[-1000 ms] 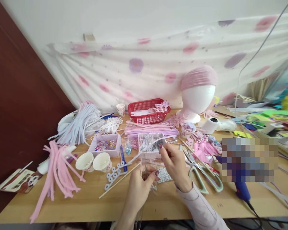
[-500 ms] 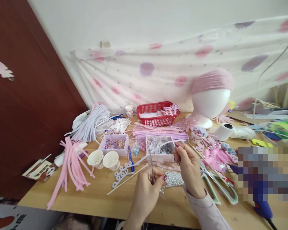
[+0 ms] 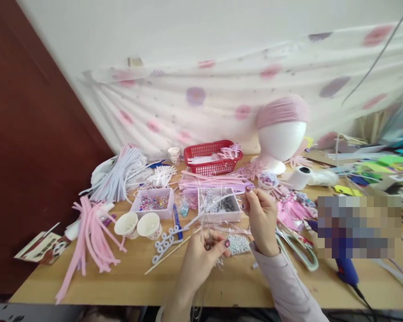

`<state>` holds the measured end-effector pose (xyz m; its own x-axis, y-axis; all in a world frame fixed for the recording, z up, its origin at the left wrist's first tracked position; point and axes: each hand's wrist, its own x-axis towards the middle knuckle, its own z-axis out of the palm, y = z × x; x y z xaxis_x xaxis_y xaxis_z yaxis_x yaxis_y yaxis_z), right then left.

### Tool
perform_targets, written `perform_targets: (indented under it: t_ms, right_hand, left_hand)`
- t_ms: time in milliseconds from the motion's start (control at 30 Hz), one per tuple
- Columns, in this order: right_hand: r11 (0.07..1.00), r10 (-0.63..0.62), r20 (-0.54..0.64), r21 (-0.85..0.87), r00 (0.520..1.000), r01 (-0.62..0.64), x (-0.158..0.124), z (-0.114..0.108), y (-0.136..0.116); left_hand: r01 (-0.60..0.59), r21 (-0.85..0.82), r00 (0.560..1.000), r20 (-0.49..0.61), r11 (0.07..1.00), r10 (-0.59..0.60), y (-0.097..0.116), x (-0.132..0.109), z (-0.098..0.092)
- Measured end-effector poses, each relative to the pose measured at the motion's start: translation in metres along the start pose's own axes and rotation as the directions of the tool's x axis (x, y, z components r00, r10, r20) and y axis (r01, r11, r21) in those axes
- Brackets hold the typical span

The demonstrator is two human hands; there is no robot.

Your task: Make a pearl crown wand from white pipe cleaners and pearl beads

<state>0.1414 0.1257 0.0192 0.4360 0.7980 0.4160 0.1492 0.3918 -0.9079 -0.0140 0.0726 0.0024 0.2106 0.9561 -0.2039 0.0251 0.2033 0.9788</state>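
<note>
My left hand (image 3: 201,257) is closed, thumb against fingers, around several thin wires (image 3: 202,223) that rise above it and trail below. My right hand (image 3: 261,219) is raised to its right, fingertips pinched at the end of a pale pipe cleaner (image 3: 234,194). A pale pipe cleaner bent into a row of loops (image 3: 168,243) extends left of my hands; whether both parts are one piece I cannot tell. Between and below the hands lies a bag of pearl beads (image 3: 238,245). Behind them is a white box (image 3: 220,218) with silvery bits in it.
Paper cups (image 3: 149,226), a box of gems (image 3: 151,210) and pink pipe cleaners (image 3: 94,241) lie left. At the back are a red basket (image 3: 213,167) and a foam head (image 3: 282,138). Scissors (image 3: 302,250) and a glue gun (image 3: 345,268) lie right.
The camera view has swung slightly right, so the table's contents appear further left. Both hands keep nearly the same pose and grip.
</note>
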Motion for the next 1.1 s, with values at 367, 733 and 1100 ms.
perform_targets:
  t_ms: [367, 733, 1100]
  right_hand:
    - [0.628, 0.094, 0.212, -0.77, 0.973, 0.107, -0.023, -0.125, 0.015]
    - [0.073, 0.057, 0.342, -0.938, 0.938, 0.338, -0.055, -0.131, 0.06]
    - [0.796, 0.474, 0.227, -0.523, 0.851, -0.303, -0.049, -0.169, 0.005]
  left_hand:
    - [0.044, -0.012, 0.997, -0.065, 0.999, -0.045, 0.0, 0.007, -0.021]
    - [0.0, 0.038, 0.998, -0.058, 0.999, 0.002, 0.01, 0.02, -0.031]
    - [-0.002, 0.142, 0.999, -0.045, 0.99, 0.008, 0.027, 0.029, -0.039]
